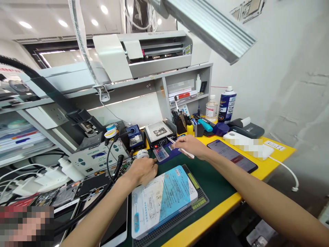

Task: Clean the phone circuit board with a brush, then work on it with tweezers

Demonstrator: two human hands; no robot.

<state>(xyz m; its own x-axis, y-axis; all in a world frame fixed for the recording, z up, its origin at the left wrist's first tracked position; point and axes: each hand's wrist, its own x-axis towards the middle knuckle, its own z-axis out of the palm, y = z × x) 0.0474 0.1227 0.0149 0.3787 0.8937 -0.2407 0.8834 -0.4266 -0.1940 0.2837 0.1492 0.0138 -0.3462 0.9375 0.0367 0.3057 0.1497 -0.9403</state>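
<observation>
Slim white tweezers (187, 153), grasped by the right hand (191, 145) near the silver-topped black platform (151, 133), were best steadied; left hand's (144, 170) grip was indiscernible.

1. Two bare hands: one left hand (144, 170), one right hand (189, 144).
2. One slim white handheld tool (187, 153).
3. One silver-topped, flat black device (151, 136) with a red light.
4. One white-and-blue rectangular box (164, 200).
5. One blue-and-white metal spray can (227, 105).
6. One clear bottle with a red-and-white label (211, 110).
7. One small yellow bottle (190, 129).
8. One black-framed phone with a lit screen (230, 154).
</observation>
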